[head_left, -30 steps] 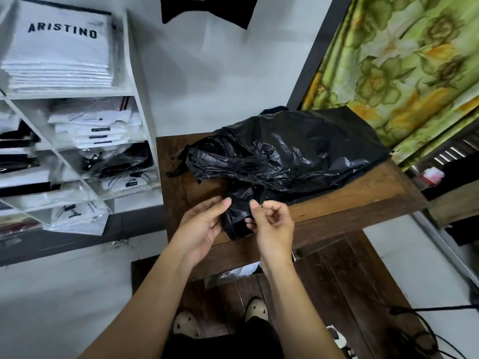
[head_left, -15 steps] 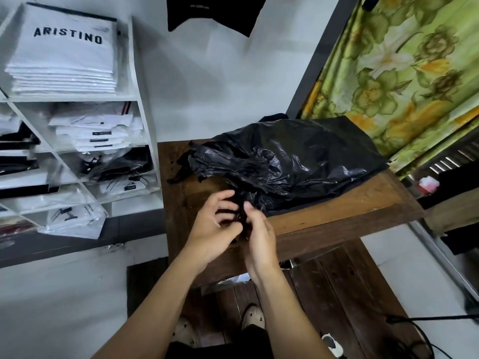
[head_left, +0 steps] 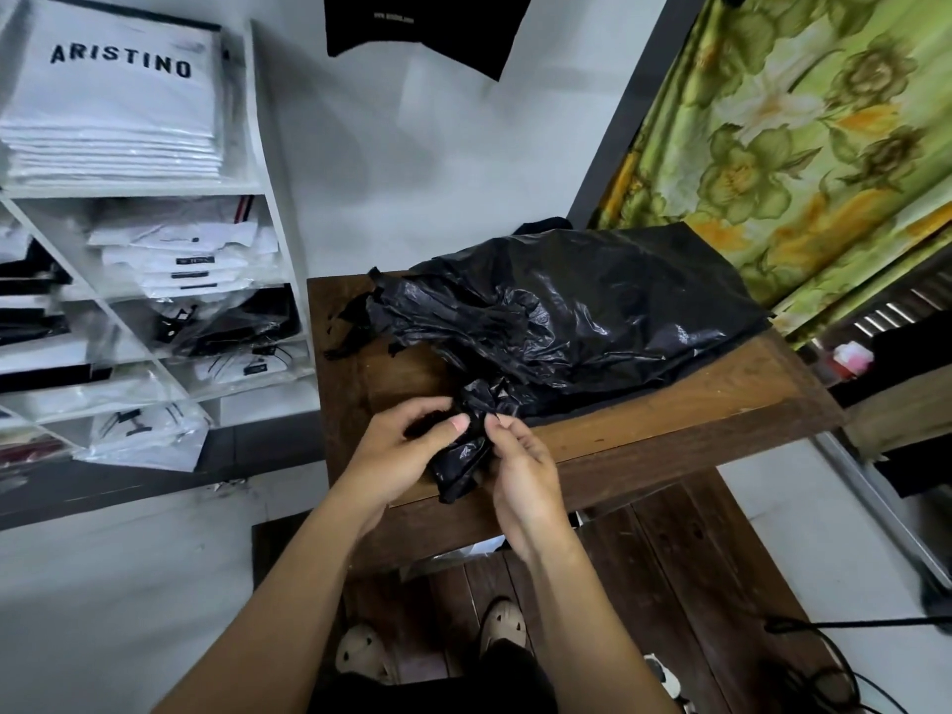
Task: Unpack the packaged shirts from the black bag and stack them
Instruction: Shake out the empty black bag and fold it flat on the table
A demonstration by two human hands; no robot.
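two hands, left hand [head_left: 407, 445] and right hand [head_left: 520, 466], pinch the black bag [head_left: 566, 316]'s knotted neck [head_left: 466, 440] on the worktop [head_left: 669, 404]; hard tugging could tear it.

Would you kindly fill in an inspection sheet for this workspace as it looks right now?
Surface: wooden table, bare wood showing along its near and left edges.
Job's things: black bag lies on the table, its twisted neck at the near edge; no shirts taken out yet.
Clutter: nothing seen.
Grippers: left hand and right hand both pinch the bag's neck.
Cables: black cables on the floor, lower right.
Surroundings: white shelf holding shirt packs at left; floral curtain at right.
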